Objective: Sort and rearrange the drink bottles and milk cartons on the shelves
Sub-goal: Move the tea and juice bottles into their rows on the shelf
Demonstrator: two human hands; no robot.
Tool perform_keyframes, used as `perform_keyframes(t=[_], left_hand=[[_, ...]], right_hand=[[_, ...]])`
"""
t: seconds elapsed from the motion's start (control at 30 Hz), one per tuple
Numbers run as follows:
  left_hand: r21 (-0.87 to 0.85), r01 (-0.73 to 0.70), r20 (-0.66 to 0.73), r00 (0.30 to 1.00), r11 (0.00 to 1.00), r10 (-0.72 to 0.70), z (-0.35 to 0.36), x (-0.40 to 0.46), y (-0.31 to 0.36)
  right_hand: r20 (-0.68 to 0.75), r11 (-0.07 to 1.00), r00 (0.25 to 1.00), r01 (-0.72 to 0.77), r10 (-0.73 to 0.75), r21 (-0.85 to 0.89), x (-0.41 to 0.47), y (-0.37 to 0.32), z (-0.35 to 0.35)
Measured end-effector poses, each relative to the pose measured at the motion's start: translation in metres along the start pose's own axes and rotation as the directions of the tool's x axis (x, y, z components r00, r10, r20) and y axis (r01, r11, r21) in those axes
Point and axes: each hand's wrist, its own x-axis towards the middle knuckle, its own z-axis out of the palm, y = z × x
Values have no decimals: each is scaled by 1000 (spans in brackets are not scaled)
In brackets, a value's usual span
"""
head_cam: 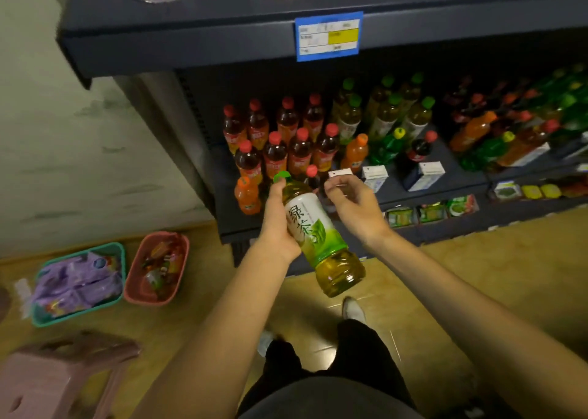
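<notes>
My left hand point(276, 224) grips a green tea bottle point(318, 231) with a green cap and a white-green label, tilted in front of the lower shelf point(458, 177). My right hand point(351, 204) hovers just right of the bottle's neck with its fingers curled, right in front of a small white milk carton point(340, 173). Whether it holds the carton is unclear. Behind stand several red-capped tea bottles point(299, 151), green-capped tea bottles point(385, 113), two orange soda bottles point(356, 151) point(247, 194), a green soda bottle point(386, 146), a cola bottle point(420, 148) and two more cartons point(375, 177) point(424, 175).
An upper shelf point(222, 33) with a blue price tag point(327, 36) overhangs the bottles. More mixed bottles point(496, 135) fill the right bay. Snack packs point(429, 212) lie on the bottom ledge. On the floor at left are a teal basket point(44, 320), a pink basket point(130, 291) and a pink stool point(54, 374).
</notes>
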Motion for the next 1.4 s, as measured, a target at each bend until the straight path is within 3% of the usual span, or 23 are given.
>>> perform_keyframes(t=[0.2, 0.6, 0.73, 0.93, 1.13, 1.4], left_hand=[[40, 18, 2, 1000, 999, -18, 37, 8, -41], [46, -56, -125, 990, 997, 61, 122, 49, -111], [19, -105, -119, 987, 994, 107, 151, 64, -127], [4, -70, -167, 984, 998, 70, 171, 81, -142], [-26, -20, -276, 961, 999, 12, 154, 83, -152], [-110, -35, -335, 942, 993, -3, 140, 81, -154]], right_hand=[[119, 996, 991, -46, 55, -77, -8, 9, -53], [297, 964, 937, -108, 181, -245, 25, 38, -152], [268, 967, 947, -114, 174, -227, 44, 47, -186], [123, 985, 989, -58, 79, -162, 78, 56, -242], [36, 955, 999, 21, -11, -297, 122, 49, -283], [101, 935, 994, 78, -46, -347, 172, 62, -272]])
